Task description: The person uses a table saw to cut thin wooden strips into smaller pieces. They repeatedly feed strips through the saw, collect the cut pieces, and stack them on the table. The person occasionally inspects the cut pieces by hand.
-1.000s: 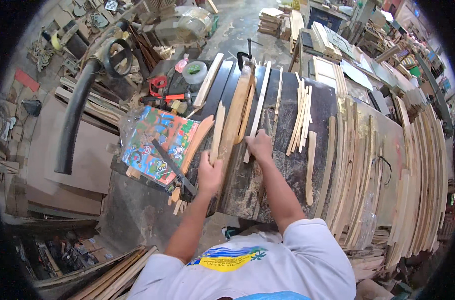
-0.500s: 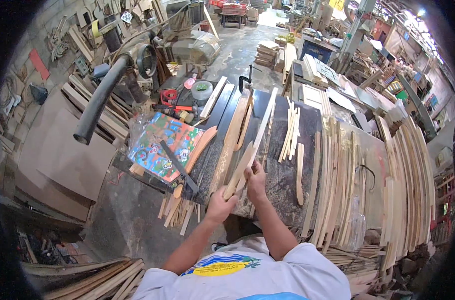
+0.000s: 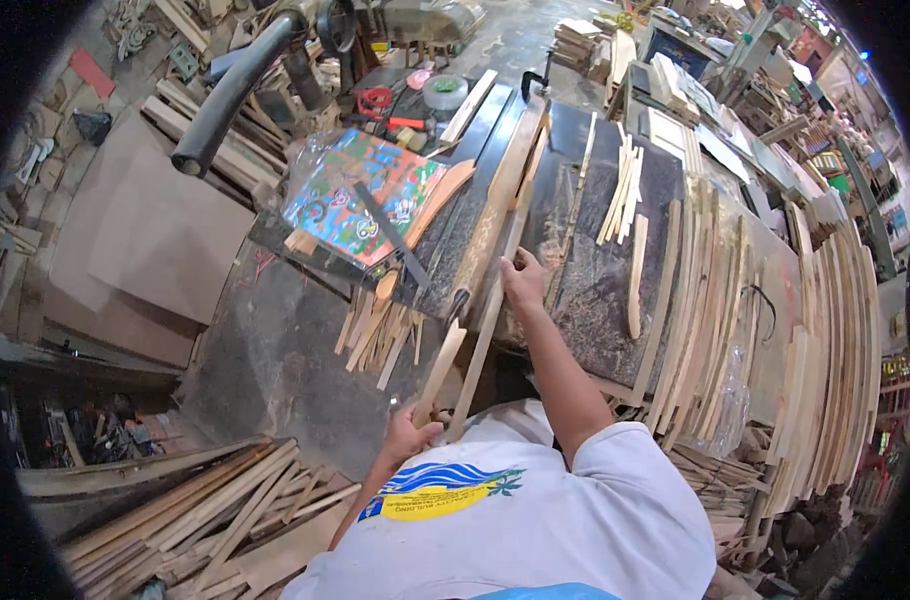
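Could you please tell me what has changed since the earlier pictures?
The left hand has drawn the short wooden piece back toward the shirt. The right hand has brought the long strip back too, its near end now past the table. Both hands kept hold; the clamp and thin sticks stayed put.

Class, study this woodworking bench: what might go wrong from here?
1. The long wooden strip in the right hand reaches past the bench toward the shirt; a slip might drive it inward.
2. The left hand holds a short wooden piece close beside that strip, so the two could knock together.
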`<state>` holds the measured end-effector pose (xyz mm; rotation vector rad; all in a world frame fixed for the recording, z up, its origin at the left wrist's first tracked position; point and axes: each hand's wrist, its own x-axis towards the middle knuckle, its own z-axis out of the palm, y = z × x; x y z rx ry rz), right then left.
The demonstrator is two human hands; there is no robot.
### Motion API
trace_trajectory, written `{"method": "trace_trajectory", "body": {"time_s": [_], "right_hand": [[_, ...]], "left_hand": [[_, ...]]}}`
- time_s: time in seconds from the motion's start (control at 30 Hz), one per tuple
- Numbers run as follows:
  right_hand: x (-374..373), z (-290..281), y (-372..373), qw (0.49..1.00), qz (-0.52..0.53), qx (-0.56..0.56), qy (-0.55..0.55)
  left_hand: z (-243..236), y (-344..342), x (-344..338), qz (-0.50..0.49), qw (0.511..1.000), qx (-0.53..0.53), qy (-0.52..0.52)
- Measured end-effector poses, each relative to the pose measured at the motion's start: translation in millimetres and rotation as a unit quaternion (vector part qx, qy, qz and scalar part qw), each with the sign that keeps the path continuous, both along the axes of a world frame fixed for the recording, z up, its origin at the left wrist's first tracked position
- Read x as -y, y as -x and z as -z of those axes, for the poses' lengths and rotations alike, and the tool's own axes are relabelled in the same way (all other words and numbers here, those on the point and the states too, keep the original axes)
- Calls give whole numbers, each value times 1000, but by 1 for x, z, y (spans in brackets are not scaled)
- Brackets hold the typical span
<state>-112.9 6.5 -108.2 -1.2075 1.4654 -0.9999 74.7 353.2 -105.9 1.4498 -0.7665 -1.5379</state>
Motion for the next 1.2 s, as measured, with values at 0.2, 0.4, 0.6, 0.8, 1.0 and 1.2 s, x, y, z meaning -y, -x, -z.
{"method": "trace_trajectory", "body": {"time_s": [0.2,0.4,0.6,0.8,1.0,1.2], "right_hand": [[12,15,-24,960,1,-268,81],[21,-12,-29,954,-50,-296,14],[51,14,-19,943,-37,-315,103],[78,1,-20,943,-28,-323,73],[100,-7,-22,960,-5,-276,41],[133,15,-13,954,37,-292,55]], "left_hand": [[-5,-6,-9,-16,987,160,-23],[-11,-12,-3,33,931,348,109],[-1,-5,15,62,898,404,163],[18,7,34,-35,877,456,145],[-15,26,69,-93,877,469,37],[-4,32,98,-101,861,492,81]]}}
